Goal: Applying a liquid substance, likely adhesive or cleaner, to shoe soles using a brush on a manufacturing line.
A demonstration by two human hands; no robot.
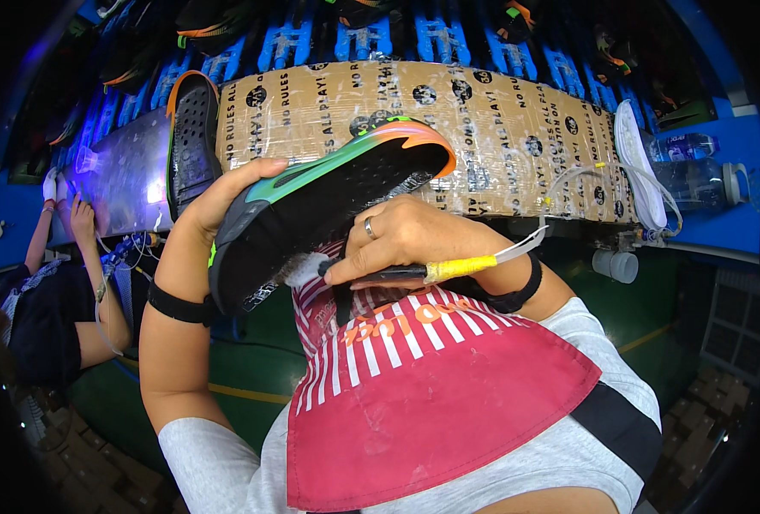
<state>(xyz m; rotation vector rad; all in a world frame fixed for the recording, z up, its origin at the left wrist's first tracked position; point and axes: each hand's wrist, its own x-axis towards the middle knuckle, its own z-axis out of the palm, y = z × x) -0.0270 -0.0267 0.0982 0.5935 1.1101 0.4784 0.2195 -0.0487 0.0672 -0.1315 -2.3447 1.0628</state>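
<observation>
My left hand (pixel 230 195) grips a shoe sole (pixel 346 184) by its edge, holding it tilted above my lap. The sole is black inside, with a rim fading from green to orange. A brush is closed in my right hand (pixel 406 233); its handle is wrapped in yellow tape (pixel 461 268) and a thin clear hose runs from its end. The white bristles (pixel 305 271) touch the inside of the sole near its lower end. Wet, shiny patches show along the sole's inner edge. My right fingers hide part of the brush.
A cardboard-covered table (pixel 414 111) stands ahead, with a second black sole (pixel 195 141) at its left. A white sole-shaped piece (pixel 635 163) and plastic bottles (pixel 693 184) are at the right. Blue racks (pixel 365 38) carry shoe parts behind. A co-worker's hand (pixel 82 221) is at far left.
</observation>
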